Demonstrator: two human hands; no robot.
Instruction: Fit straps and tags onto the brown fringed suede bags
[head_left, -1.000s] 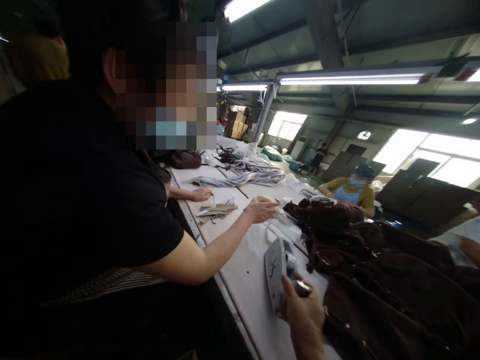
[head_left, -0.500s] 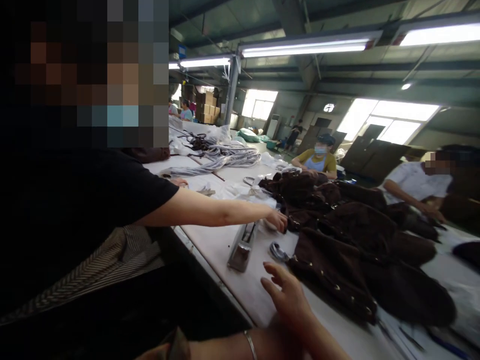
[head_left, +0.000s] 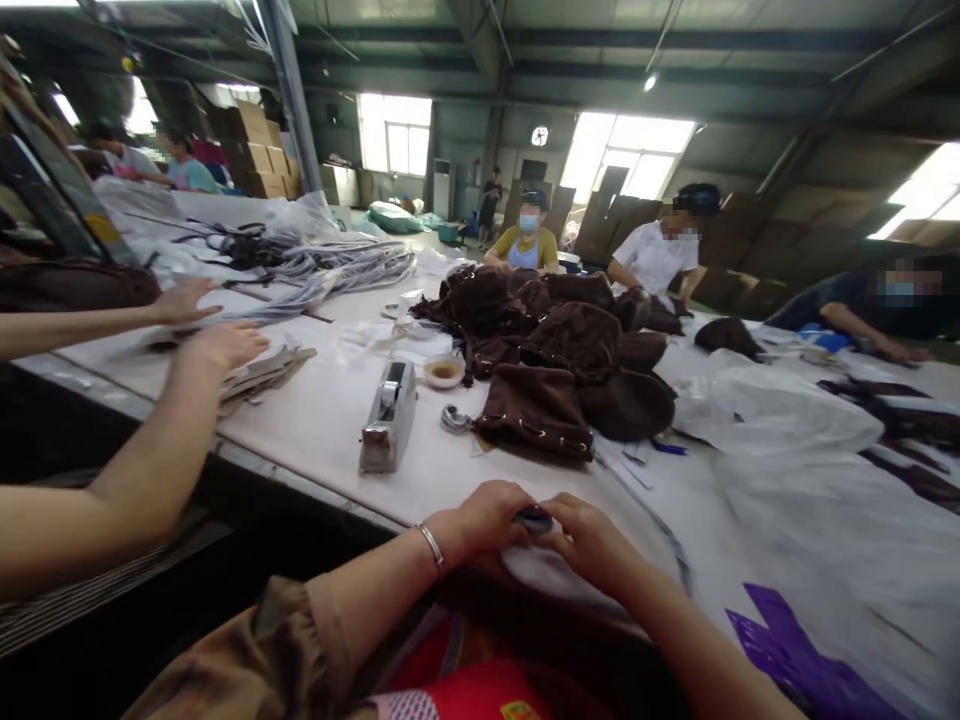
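Observation:
Near the table's front edge, my left hand [head_left: 491,515], with a silver bracelet at the wrist, and my right hand [head_left: 589,540] meet around a small dark grey rolled item [head_left: 534,518]. Fingers of both hands close on it, one from each side. Just beyond them lies a dark brown drawstring bag [head_left: 534,415] with metal eyelets and a grey coil [head_left: 455,418] at its left. A grey tape dispenser [head_left: 388,425] stands left of the bag, beside a round roll of tape [head_left: 443,372].
Brown bags [head_left: 570,335] are heaped mid-table. Another person's arms [head_left: 161,450] reach over cardboard pieces [head_left: 270,375] at left. Clear plastic [head_left: 780,410] and a purple packet [head_left: 802,650] lie right. Several people work around the table.
The view has swung right. My left hand has come up to my right hand, and both now hold the small grey item. The neighbour's arm has drawn back left from the brown bags.

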